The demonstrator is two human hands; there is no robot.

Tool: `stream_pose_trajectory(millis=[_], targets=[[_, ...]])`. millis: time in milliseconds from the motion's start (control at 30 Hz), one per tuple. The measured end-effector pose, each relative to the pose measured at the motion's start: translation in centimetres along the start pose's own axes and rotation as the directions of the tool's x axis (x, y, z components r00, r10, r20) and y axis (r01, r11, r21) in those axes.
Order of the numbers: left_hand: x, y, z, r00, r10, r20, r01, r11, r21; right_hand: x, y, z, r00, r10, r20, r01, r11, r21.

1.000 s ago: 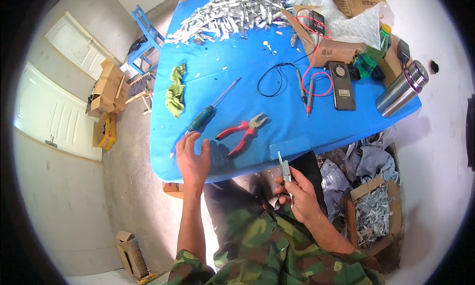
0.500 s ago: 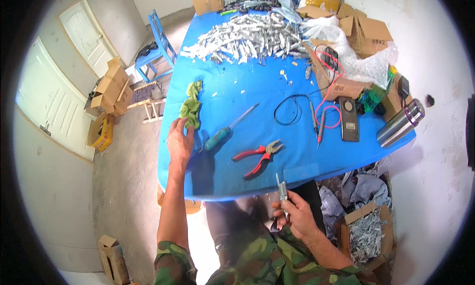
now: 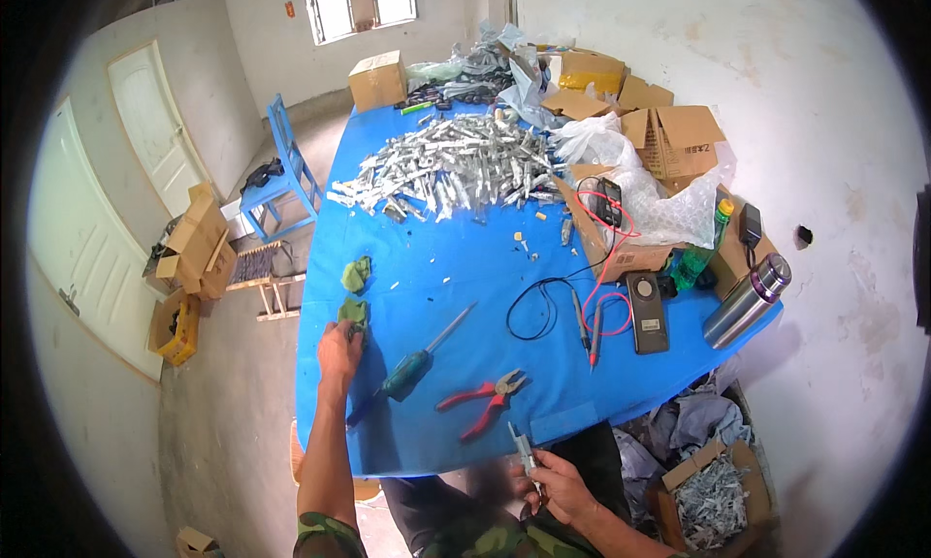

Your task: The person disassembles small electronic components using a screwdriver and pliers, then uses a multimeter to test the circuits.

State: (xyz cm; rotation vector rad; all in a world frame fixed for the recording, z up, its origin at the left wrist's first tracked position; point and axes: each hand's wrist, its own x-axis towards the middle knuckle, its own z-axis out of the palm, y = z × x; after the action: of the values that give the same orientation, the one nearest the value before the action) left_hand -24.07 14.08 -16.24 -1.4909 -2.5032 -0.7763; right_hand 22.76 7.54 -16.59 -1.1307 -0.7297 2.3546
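Note:
My left hand (image 3: 338,354) is closed on the near end of a crumpled green cloth (image 3: 356,274) at the table's left side. Near my body, just off the table's front edge, my right hand (image 3: 561,486) grips a slim silvery metal part (image 3: 525,451) whose thin tip points up and away from me. A screwdriver (image 3: 407,374) with a teal handle lies to the right of my left hand. Between my hands rest red-handled pliers (image 3: 497,395), jaws toward the far right. Farther back spreads a large heap of similar silvery parts (image 3: 456,165).
On the right are a multimeter probe pair (image 3: 586,335) with leads, a dark flat device (image 3: 647,311), a steel thermos (image 3: 747,301), and cardboard boxes with bubble wrap (image 3: 669,204). A box of metallic scraps (image 3: 713,500) stands below. A blue chair (image 3: 281,175) is at left.
The view has tilted up, so the table sits lower in the picture. My left hand has closed on the green cloth, now bunched at its near end. My right hand still holds the metal part.

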Motion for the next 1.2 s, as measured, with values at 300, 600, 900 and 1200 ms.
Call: stream_pose_trajectory(millis=[300, 600, 900, 1200], targets=[[-7.1, 15.4, -7.3, 0.967, 0.193, -0.166, -0.231, 0.937, -0.26, 0.5, 0.6, -1.6, 0.999, -0.042, 0.015, 0.042, 0.998, 0.04], [-15.7, 20.7, -3.1, 0.906, 0.421, 0.036, -0.412, 0.9, -0.142, -0.1, 1.2, -3.6, 0.991, -0.127, 0.04, 0.128, 0.992, -0.012], [-14.7, 19.8, -1.6, 0.915, 0.393, 0.087, -0.373, 0.91, -0.182, -1.9, 1.0, -3.8, 0.99, -0.14, -0.007, 0.14, 0.99, 0.009], [-14.6, 14.4, -2.1, 0.968, 0.175, -0.178, -0.162, 0.983, 0.086, -1.4, 0.2, -3.1, 0.982, -0.183, 0.052, 0.188, 0.97, -0.154]])
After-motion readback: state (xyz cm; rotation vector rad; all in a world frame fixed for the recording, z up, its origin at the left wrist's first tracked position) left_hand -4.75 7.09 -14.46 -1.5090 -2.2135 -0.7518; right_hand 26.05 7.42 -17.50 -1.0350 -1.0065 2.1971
